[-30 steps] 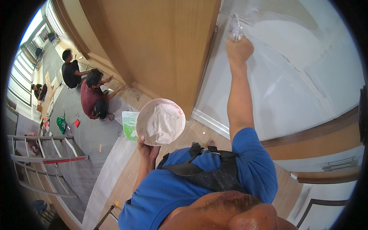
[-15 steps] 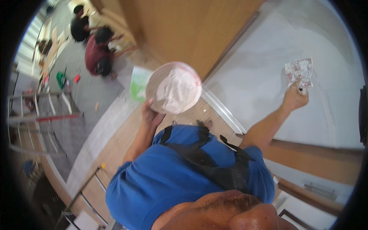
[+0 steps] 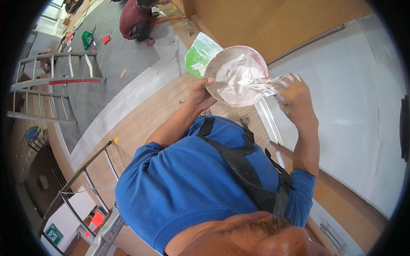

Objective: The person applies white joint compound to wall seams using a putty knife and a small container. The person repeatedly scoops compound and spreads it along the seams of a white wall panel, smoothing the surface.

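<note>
My left hand [image 3: 200,96] is closed on the lower left side of a round white bowl [image 3: 257,56], with the thumb over its rim. Thick whitish putty [image 3: 232,77] fills much of the bowl. A flat green plastic scraper [image 3: 193,57], smeared white, sticks out beyond the bowl's left side; whether my fingers grip it is hidden. My right hand [image 3: 297,100] is closed around a putty-coated putty knife [image 3: 268,87] at the bowl's right rim. The blade reaches over the putty, and motion blurs it and the fingers.
A pale wall panel [image 3: 341,111] stands on the right, beside a wooden panel [image 3: 265,21] ahead. Metal ladders [image 3: 55,81] and a nearer metal rail [image 3: 87,170] are on the left. A person in a maroon shirt [image 3: 134,19] crouches on the far floor.
My right hand has brought the putty knife from the pale wall panel leftward to the bowl. The bowl has shifted right and farther away in view, as the whole view has turned.
</note>
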Motion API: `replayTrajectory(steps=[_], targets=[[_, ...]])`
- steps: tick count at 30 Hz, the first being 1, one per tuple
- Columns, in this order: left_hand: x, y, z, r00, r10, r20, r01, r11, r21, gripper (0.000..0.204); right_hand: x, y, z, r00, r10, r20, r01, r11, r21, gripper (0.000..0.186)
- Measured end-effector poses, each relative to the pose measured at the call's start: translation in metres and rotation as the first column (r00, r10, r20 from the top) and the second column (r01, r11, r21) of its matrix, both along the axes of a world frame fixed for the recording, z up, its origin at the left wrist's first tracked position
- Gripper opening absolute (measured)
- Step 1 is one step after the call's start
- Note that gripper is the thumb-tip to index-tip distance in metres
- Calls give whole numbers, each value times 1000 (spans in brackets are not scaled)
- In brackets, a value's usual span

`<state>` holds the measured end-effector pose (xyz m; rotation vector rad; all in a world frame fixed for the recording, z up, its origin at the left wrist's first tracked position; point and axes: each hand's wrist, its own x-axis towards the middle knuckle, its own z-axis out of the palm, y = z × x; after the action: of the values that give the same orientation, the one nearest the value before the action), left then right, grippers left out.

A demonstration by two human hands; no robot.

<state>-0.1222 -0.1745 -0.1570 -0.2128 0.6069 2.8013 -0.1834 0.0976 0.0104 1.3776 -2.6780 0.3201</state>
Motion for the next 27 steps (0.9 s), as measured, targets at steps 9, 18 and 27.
replayTrajectory(steps=[9, 18, 27], targets=[[1, 2, 4, 999, 20, -44, -19, 1000, 23, 80, -13, -35, -20, 972, 229, -52, -224, 971, 83, 25], [1, 1, 0, 998, -4, -59, 0, 998, -55, 84, -20, -30, -43, 964, 252, -87, -237, 959, 159, 27], [1, -2, 10, 998, -44, -50, 40, 995, -87, 86, -20, -22, -69, 954, 263, -141, -258, 965, 56, 29]])
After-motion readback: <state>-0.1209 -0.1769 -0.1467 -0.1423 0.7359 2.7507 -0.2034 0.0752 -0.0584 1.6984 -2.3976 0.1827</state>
